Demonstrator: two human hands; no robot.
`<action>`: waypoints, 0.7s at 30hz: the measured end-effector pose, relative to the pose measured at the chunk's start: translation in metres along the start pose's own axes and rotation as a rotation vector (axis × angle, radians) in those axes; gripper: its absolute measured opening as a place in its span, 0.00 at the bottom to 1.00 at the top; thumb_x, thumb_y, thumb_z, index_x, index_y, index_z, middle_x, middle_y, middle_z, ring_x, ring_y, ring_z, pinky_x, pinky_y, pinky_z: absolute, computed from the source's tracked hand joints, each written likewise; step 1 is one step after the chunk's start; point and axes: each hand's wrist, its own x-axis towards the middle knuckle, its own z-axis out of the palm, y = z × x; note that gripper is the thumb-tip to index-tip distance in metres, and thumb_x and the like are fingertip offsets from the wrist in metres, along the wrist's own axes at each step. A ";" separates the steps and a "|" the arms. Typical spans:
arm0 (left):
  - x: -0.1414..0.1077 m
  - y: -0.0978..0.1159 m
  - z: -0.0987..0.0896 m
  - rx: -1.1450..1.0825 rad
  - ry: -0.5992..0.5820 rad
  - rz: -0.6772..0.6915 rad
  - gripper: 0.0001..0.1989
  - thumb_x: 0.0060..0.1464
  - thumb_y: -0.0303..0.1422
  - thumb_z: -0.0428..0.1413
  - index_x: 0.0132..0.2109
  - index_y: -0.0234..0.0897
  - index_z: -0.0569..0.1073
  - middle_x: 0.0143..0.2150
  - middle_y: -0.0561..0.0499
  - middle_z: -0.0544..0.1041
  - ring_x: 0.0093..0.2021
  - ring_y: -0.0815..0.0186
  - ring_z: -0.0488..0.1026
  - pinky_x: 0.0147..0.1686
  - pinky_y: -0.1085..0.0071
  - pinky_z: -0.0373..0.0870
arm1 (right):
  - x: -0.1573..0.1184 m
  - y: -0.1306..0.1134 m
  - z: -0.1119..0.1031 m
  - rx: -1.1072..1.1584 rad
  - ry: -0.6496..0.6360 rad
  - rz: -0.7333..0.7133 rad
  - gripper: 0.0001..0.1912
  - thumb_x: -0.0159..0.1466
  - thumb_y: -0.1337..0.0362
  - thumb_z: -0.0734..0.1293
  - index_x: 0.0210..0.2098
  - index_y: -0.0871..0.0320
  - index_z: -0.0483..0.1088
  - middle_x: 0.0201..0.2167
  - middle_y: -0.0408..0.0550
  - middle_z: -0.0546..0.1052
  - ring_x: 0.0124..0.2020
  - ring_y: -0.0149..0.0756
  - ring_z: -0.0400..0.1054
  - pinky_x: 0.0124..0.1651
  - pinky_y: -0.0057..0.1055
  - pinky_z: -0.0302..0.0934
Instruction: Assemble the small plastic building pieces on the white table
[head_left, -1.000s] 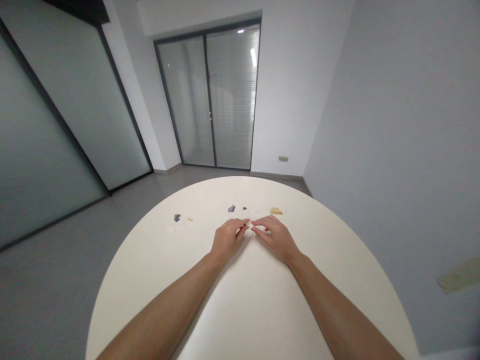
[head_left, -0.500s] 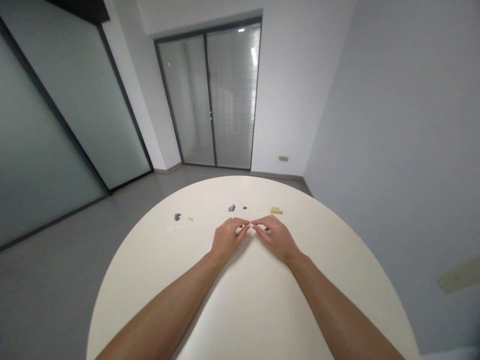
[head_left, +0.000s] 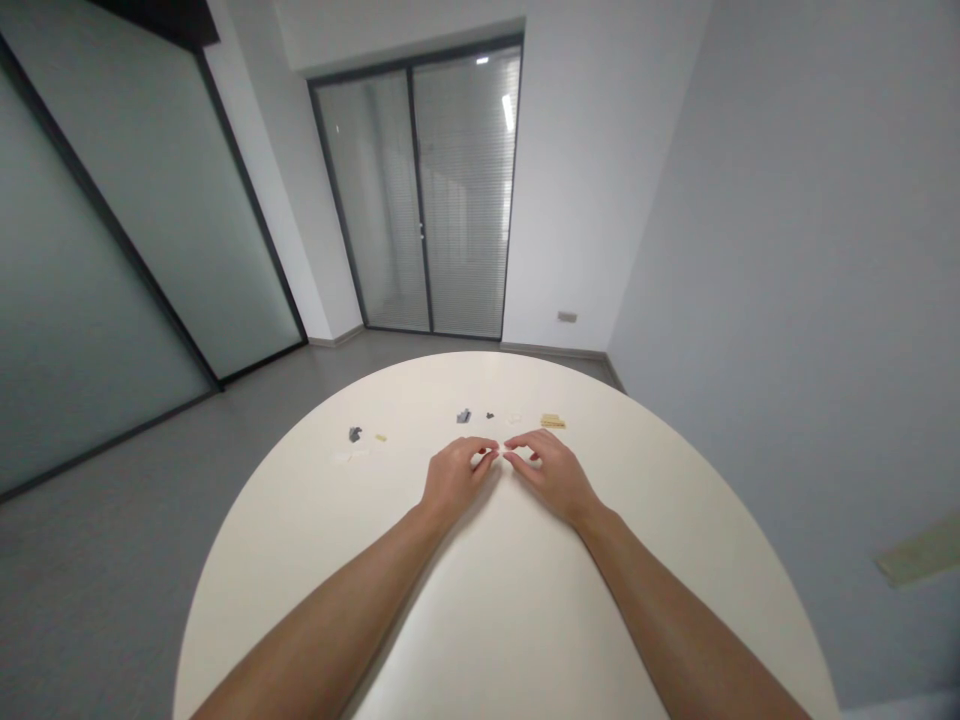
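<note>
Over the middle of the white round table [head_left: 480, 620], my left hand [head_left: 459, 474] and my right hand [head_left: 551, 472] face each other, fingertips close together. The left thumb and forefinger are pinched on something too small to make out. On the right hand, thumb and forefinger curve toward each other around a small gap; whether a tiny piece sits at their tips cannot be seen. Just beyond the hands lie a grey piece [head_left: 464, 416], a small dark piece [head_left: 490, 415], faint whitish bits [head_left: 514, 418] and yellow strips [head_left: 553, 421].
Farther left on the table are a dark grey piece [head_left: 355, 434], a small yellow piece [head_left: 381, 437] and pale bits [head_left: 343, 457]. Beyond the table's far edge stand a glass door [head_left: 465, 200] and white walls; a grey wall is close on the right.
The fingertips of my two hands have drawn slightly apart, and the right thumb and forefinger have opened a little. The pieces on the table look unmoved.
</note>
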 end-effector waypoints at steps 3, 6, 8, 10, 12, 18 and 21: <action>0.000 -0.001 0.001 -0.011 -0.004 -0.003 0.09 0.62 0.35 0.54 0.45 0.43 0.78 0.44 0.52 0.82 0.44 0.65 0.78 0.48 0.67 0.73 | 0.000 -0.002 -0.001 -0.005 0.005 -0.005 0.09 0.68 0.57 0.65 0.41 0.53 0.74 0.39 0.49 0.79 0.43 0.40 0.72 0.43 0.37 0.69; 0.001 -0.001 0.000 -0.025 0.005 0.012 0.08 0.62 0.33 0.54 0.44 0.43 0.78 0.44 0.52 0.82 0.45 0.65 0.77 0.48 0.67 0.72 | 0.000 -0.003 -0.001 -0.004 0.003 -0.010 0.09 0.68 0.57 0.64 0.40 0.53 0.74 0.38 0.48 0.79 0.42 0.40 0.72 0.42 0.36 0.69; 0.001 0.000 -0.001 -0.025 0.013 0.039 0.07 0.62 0.32 0.55 0.43 0.42 0.78 0.43 0.52 0.81 0.45 0.65 0.77 0.48 0.67 0.72 | 0.001 -0.003 -0.001 -0.005 0.003 -0.011 0.09 0.68 0.56 0.64 0.39 0.53 0.75 0.37 0.48 0.79 0.42 0.39 0.72 0.41 0.35 0.69; 0.001 0.001 -0.002 -0.017 0.015 0.068 0.07 0.62 0.32 0.55 0.42 0.42 0.78 0.43 0.52 0.81 0.45 0.65 0.76 0.47 0.68 0.72 | 0.001 -0.003 -0.001 -0.006 0.003 -0.011 0.09 0.68 0.56 0.65 0.39 0.53 0.75 0.37 0.48 0.79 0.41 0.39 0.71 0.41 0.35 0.69; 0.000 0.002 -0.002 -0.007 0.013 0.085 0.07 0.62 0.32 0.55 0.42 0.42 0.78 0.42 0.51 0.80 0.44 0.65 0.76 0.45 0.69 0.72 | 0.001 -0.003 -0.001 -0.008 0.008 -0.015 0.10 0.68 0.56 0.65 0.39 0.53 0.75 0.36 0.48 0.79 0.41 0.39 0.72 0.40 0.35 0.69; 0.000 0.000 -0.002 -0.014 0.021 0.092 0.08 0.62 0.32 0.55 0.42 0.42 0.79 0.41 0.51 0.79 0.41 0.67 0.75 0.44 0.70 0.72 | 0.002 -0.007 -0.003 -0.030 0.011 -0.053 0.11 0.69 0.56 0.64 0.39 0.53 0.76 0.35 0.48 0.80 0.39 0.39 0.72 0.42 0.36 0.69; 0.000 0.000 -0.002 -0.014 0.021 0.093 0.08 0.62 0.31 0.55 0.42 0.43 0.79 0.41 0.52 0.79 0.41 0.67 0.75 0.43 0.71 0.72 | 0.003 -0.008 -0.003 -0.035 0.004 -0.068 0.10 0.69 0.57 0.64 0.39 0.53 0.76 0.35 0.48 0.80 0.39 0.39 0.72 0.44 0.37 0.68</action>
